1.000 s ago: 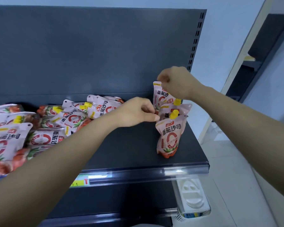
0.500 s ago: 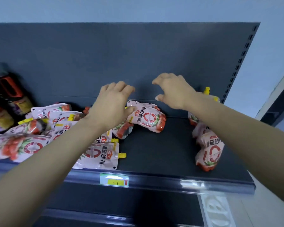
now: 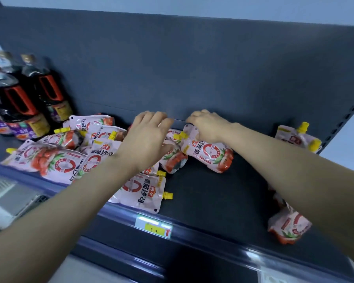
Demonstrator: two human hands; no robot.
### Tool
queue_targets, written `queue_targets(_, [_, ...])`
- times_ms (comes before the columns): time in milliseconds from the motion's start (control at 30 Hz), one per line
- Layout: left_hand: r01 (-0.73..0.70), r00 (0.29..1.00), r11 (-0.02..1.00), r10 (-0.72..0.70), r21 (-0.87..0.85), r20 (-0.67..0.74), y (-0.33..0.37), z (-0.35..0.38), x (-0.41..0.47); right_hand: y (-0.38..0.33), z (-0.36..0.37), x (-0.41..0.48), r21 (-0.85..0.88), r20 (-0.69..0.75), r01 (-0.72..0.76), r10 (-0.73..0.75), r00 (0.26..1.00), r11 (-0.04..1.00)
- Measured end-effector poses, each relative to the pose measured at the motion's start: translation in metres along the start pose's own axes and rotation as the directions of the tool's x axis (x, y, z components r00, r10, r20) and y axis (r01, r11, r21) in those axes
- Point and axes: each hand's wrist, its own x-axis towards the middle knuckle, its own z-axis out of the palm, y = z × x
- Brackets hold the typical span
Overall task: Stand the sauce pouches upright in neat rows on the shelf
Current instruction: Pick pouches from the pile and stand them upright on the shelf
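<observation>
Both hands reach over the shelf (image 3: 213, 201). Right hand (image 3: 207, 126) curls its fingers over the top of a pouch (image 3: 212, 156) lying just beside the left thumb. Left hand (image 3: 149, 139), fingers loosely spread, grips nothing above the heap of pouches (image 3: 65, 160) spreading to its left. Upright pouches (image 3: 290, 223) stand right of the right arm.

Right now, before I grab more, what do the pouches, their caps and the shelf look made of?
Pouch: flexible plastic film, glossy, judging by the wrinkles and highlights. Cap: rigid yellow plastic, apparently. Shelf: probably painted metal, matte dark grey, with a hard flat surface.
</observation>
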Motion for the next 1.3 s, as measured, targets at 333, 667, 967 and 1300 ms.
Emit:
queue_targets(333, [0.013, 0.997, 0.994, -0.021, 0.112, 0.07, 0.01, 0.031, 0.006, 0.021, 0.057, 0.047, -0.188, 0.14, 0.114, -0.088, 0.986, 0.976])
queue_targets(667, [-0.203, 0.962, 0.971, 0.222, -0.124, 0.161, 0.043, 0.08, 0.088, 0.086, 0.03, -0.016, -0.143, 0.141, -0.203, 0.223, 0.965, 0.969])
queue_targets(967, [0.22, 0.899, 0.95, -0.11, -0.221, 0.424, 0.03, 0.131, 0.109, 0.114, 0.011, -0.036, 0.171, 0.092, -0.315, 0.303, 0.949, 0.934])
queue_targets(1300, [0.544, 0.781, 0.753, -0.295, -0.369, 0.55, 0.024, 0.138, 0.11, 0.114, 0.014, -0.038, 0.171, 0.041, -0.382, 0.381, 0.924, 0.908])
